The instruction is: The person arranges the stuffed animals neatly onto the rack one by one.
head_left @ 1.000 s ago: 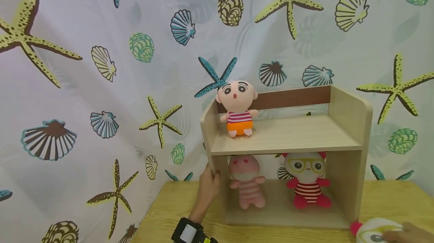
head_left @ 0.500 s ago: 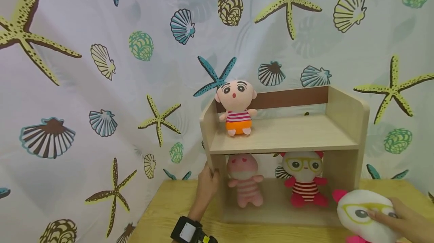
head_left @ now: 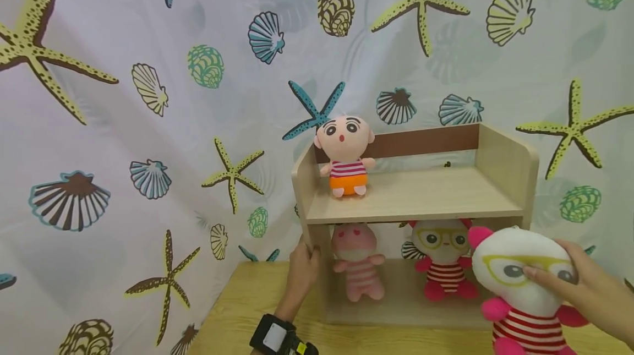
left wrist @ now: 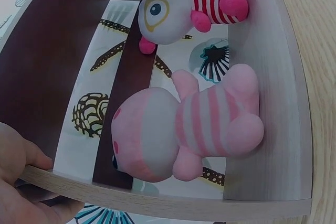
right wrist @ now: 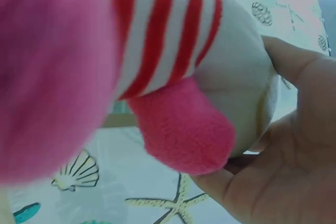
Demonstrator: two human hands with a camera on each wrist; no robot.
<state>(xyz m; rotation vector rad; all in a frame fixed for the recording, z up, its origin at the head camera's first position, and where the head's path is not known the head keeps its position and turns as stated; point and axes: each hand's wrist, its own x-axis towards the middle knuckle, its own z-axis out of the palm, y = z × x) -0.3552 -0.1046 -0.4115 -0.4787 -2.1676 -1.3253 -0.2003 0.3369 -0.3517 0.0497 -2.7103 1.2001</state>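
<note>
My right hand [head_left: 589, 289] grips a plush panda [head_left: 525, 272] by its head, the thumb across its yellow glasses. The doll hangs upright in front of the shelf's right side; in the right wrist view its striped body [right wrist: 163, 30] and pink arm fill the left. My left hand [head_left: 303, 269] holds the left side panel of a small wooden shelf [head_left: 421, 192], thumb inside and fingers outside in the left wrist view [left wrist: 26, 182]. On the lower level sit a pink striped plush [head_left: 360, 267] and a second glasses-wearing panda plush [head_left: 448, 267].
A plush boy doll [head_left: 346, 157] in orange shorts sits at the left of the upper level. The shelf stands on a wood-grain table [head_left: 247, 300], close to a curtain [head_left: 238, 124] printed with shells and starfish. The left wrist wears a black device [head_left: 272, 336].
My right hand has raised the plush panda from the lower right edge, up and leftward to before the shelf. My left hand keeps its hold on the side panel.
</note>
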